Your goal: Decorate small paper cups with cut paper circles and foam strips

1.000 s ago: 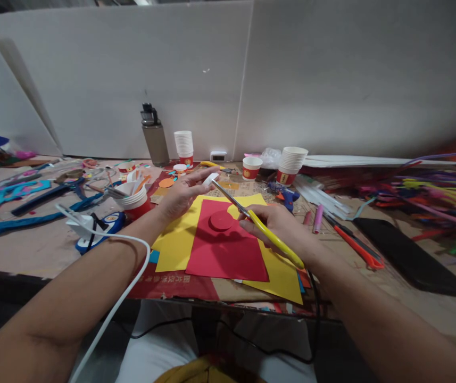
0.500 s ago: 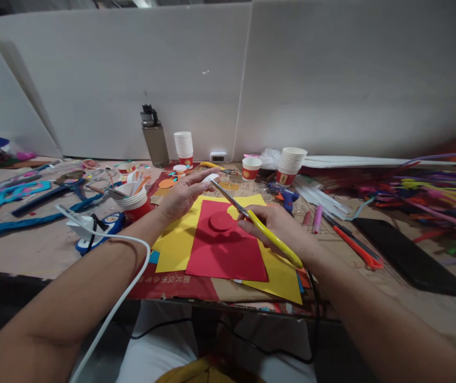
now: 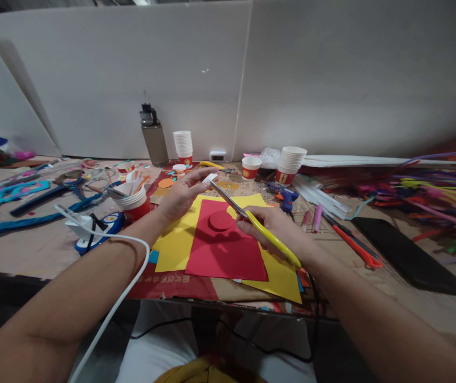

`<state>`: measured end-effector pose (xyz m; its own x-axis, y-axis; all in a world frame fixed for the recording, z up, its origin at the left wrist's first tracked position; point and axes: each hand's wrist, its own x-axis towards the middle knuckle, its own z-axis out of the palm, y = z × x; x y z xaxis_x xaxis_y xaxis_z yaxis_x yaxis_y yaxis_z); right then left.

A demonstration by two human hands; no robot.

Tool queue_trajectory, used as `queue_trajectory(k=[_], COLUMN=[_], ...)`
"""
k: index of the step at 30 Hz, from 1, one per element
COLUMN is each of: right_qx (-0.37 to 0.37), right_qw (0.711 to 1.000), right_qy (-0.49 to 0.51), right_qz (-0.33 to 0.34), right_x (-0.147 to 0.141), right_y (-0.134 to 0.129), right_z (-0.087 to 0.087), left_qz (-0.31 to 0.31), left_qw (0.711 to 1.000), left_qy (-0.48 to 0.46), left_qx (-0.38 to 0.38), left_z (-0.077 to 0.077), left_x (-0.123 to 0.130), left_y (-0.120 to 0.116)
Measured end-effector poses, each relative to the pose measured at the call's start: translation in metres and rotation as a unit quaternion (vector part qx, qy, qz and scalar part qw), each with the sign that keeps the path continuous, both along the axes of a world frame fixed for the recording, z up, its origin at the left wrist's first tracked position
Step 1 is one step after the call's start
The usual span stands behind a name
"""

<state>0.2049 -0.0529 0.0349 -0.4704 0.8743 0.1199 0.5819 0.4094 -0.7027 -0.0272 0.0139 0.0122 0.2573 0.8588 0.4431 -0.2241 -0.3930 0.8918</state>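
Note:
Between the fingertips of my left hand (image 3: 182, 196) is a small white piece (image 3: 210, 178), its exact shape hard to make out. My right hand (image 3: 262, 226) is closed on the yellow handles of a pair of scissors (image 3: 270, 235). The metal blades point up and left, with their tip at the white piece. Below both hands lies a red sheet (image 3: 228, 255) on top of yellow sheets (image 3: 172, 250). A red disc (image 3: 220, 220) rests on the red sheet.
A bottle (image 3: 155, 142) and stacked paper cups (image 3: 183, 146) stand at the back. Left is a cup of tools (image 3: 134, 205) beside a white cable (image 3: 146, 255). On the right are a blue glue gun (image 3: 287, 199), a red cutter (image 3: 357, 247) and a black phone-like slab (image 3: 411, 255).
My hands, the white piece and the scissors have barely moved; the hands shift slightly left. The sheets and disc stay in place.

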Motion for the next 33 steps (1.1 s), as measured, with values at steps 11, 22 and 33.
queue_trajectory(k=[11,22,33], right_qx=[-0.014,0.006,0.038], right_qw=[1.000,1.000,0.998], right_qy=[-0.004,-0.016,-0.037], right_qz=[0.008,-0.008,0.031], right_x=[-0.001,-0.004,0.002], right_y=[-0.003,-0.003,-0.005], right_z=[0.004,0.003,0.009], left_qz=[0.008,-0.020,-0.040], left_qw=[1.000,1.000,0.998], left_qy=[0.012,-0.015,-0.042], left_qx=[0.006,0.002,0.003], left_z=[0.000,-0.001,0.003], left_x=[0.000,-0.002,-0.007], left_y=[0.001,0.003,0.004])
